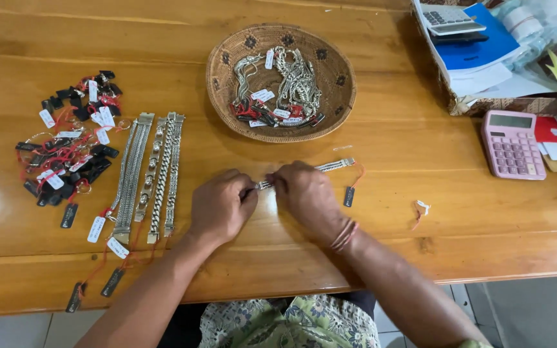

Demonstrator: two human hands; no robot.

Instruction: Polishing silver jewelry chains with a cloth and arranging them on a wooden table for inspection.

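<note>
Both hands rest on the wooden tabletop (381, 148) near its front edge, close together and knuckles up; the left hand (222, 205) is curled with its fingertips pinched on one end of a silver chain bracelet (317, 169); the right hand (305, 194) is likewise closed on the same bracelet just beside the left, so the two grips nearly touch; the bracelet runs out from under the right hand toward the right, lying flat on the wood, and a red thread at its far end leads down to a small dark tag (349, 196); a cord band sits on the right wrist; just beyond the hands stands a round woven basket (224, 55) holding a tangle of silver chains with white and dark tags; to the left, a row of silver bracelets (149, 174) lies side by side, lengthwise toward the person, their tags trailing at the near ends; farther left is a heap of black tags on red threads (69, 154); a loose scrap of thread with a white tag (421, 209) lies right of the hands; a pink calculator (512, 143) sits near the right edge, with a box of papers (478, 58) behind it.
</note>
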